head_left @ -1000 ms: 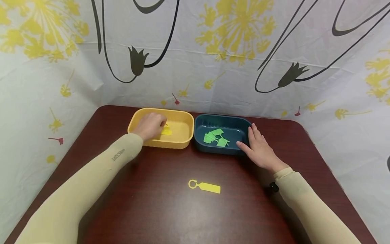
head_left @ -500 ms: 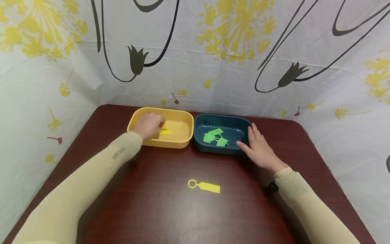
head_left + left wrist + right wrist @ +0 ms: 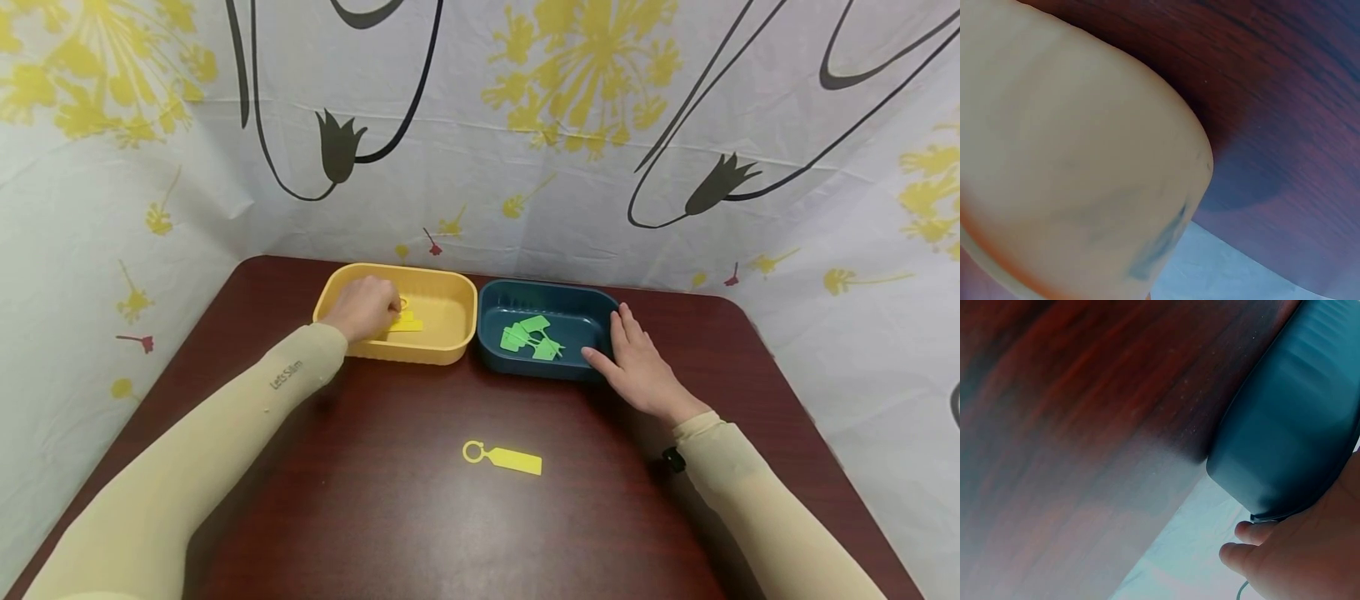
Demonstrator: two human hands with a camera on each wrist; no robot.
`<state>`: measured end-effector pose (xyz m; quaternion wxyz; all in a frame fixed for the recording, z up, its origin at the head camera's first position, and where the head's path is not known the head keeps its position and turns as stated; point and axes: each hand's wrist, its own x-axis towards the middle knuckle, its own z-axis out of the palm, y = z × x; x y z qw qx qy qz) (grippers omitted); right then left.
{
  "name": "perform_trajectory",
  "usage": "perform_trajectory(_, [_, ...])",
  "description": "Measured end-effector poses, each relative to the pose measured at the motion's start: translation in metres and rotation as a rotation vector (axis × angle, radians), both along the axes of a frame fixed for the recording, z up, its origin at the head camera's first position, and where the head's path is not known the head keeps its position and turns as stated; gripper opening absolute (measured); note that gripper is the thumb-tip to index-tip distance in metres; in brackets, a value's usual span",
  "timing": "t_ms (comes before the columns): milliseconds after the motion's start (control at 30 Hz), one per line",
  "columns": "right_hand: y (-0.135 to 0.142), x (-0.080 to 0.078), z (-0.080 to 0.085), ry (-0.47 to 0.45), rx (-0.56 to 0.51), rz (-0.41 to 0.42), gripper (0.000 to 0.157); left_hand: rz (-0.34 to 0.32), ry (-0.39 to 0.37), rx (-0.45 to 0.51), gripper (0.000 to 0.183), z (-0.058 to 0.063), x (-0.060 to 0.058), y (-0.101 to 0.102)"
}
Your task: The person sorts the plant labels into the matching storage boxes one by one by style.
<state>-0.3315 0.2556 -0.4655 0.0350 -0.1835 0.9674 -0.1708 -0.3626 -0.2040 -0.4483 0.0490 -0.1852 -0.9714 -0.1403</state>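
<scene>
My left hand [image 3: 363, 307] reaches into the yellow bin [image 3: 450, 354] at the back left, its fingers curled. Its fingertips are right at some yellow tags [image 3: 407, 326] on the bin floor; I cannot tell if they pinch one. Beside it, the dark blue bin [image 3: 502, 364] holds several green tags [image 3: 521, 335]. My right hand [image 3: 641, 371] rests on that bin's right end, fingers straight along the rim and thumb near the front corner. The right wrist view shows this hand [image 3: 1310, 562] against the bin's wall [image 3: 1285, 431]. The left wrist view has mostly the sleeve [image 3: 1085, 144].
One yellow tag with a ring end [image 3: 513, 461] lies on the dark red wooden table [image 3: 420, 533], in front of the bins. A white patterned sheet [image 3: 465, 167] hangs behind and along both sides of the table.
My left hand has shifted slightly left inside the yellow bin, and more of the yellow tags and a ring shows beside its fingertips. My right hand has stayed still.
</scene>
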Motion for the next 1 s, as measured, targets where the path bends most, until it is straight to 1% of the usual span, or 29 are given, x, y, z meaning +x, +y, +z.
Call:
perform_trajectory(100, [0.001,0.000,0.000,0.000,0.001,0.000,0.096,0.015,-0.012,0.015,0.028,0.005,0.001,0.001])
perform_trajectory(200, [0.002,0.000,0.000,0.000,0.002,-0.001,0.096,0.040,-0.003,0.022,0.013,0.012,0.001,0.001])
perform_trajectory(233, [0.002,0.000,0.001,0.000,0.003,-0.002,0.096,0.052,0.006,0.027,0.011,0.015,0.001,0.002])
perform_trajectory(333, [0.003,-0.001,0.001,-0.001,0.003,-0.003,0.096,0.100,0.007,0.067,0.016,0.024,0.004,0.003])
perform_trajectory(500, [0.002,-0.001,0.002,-0.008,-0.004,-0.005,0.097,0.162,-0.004,0.217,0.021,0.035,0.014,0.004])
perform_trajectory(600, [0.000,-0.001,0.001,-0.007,-0.006,-0.002,0.097,0.167,0.020,0.282,0.021,0.040,0.021,0.005])
perform_trajectory(800, [-0.001,-0.001,-0.001,-0.003,-0.007,0.001,0.096,0.152,0.105,0.357,0.018,0.049,0.034,0.010])
perform_trajectory(1000, [0.001,-0.001,-0.001,0.002,-0.009,0.002,0.096,0.187,0.164,0.460,0.018,0.060,0.050,0.016])
